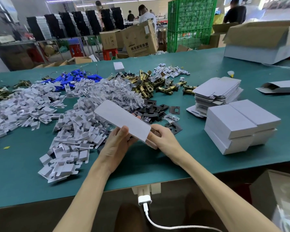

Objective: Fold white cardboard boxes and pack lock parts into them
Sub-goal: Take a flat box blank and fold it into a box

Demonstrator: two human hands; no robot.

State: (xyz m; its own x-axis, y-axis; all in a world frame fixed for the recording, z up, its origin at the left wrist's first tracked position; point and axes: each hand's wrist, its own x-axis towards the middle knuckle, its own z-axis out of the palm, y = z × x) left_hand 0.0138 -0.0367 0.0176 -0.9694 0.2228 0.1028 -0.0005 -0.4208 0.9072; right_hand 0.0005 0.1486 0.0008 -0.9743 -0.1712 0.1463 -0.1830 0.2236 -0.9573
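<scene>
Both my hands hold a long white cardboard box (120, 118) above the green table (182, 158), its far end tilted up to the left. My left hand (120, 142) grips the near end from below, thumb on top. My right hand (162, 137) holds the near right end, fingers curled at its open flap. Behind the box lie black strike plates (155, 108), brass latch bolts (151, 86) and small clear bags of screws (122, 91). Folded white boxes (238, 121) are stacked to the right, beside a stack of flat box blanks (216, 92).
A big heap of white cardboard inserts (62, 124) covers the table's left side, with blue parts (77, 78) behind it. A large open carton (264, 42) sits far right. A white charger and cable (145, 200) hang at the near edge. People work in the background.
</scene>
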